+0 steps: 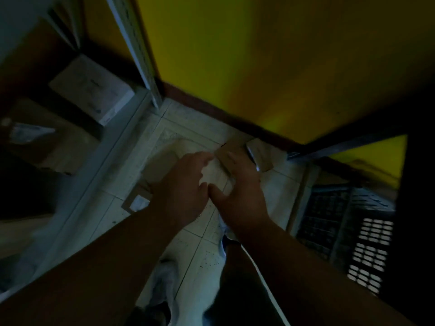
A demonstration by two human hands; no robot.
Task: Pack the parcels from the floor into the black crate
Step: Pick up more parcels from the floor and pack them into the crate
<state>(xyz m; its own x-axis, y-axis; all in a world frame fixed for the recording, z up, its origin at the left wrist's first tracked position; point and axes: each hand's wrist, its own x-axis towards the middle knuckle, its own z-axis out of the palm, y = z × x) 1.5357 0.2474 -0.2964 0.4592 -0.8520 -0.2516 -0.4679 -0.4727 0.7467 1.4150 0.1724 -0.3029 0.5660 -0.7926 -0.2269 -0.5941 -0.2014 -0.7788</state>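
- Head view, dim and blurred: left hand (186,184) and right hand (240,191) both reach down over a white soft parcel (215,172) on the tiled floor (188,243)
- Cannot tell whether fingers grip it
- Flat brown cardboard parcel (260,154) just beyond
- Black crate (341,231), lattice-walled, at right

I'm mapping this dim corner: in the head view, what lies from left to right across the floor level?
White box on the grey shelf → small brown parcel with white label → left hand → right hand → black lattice crate.
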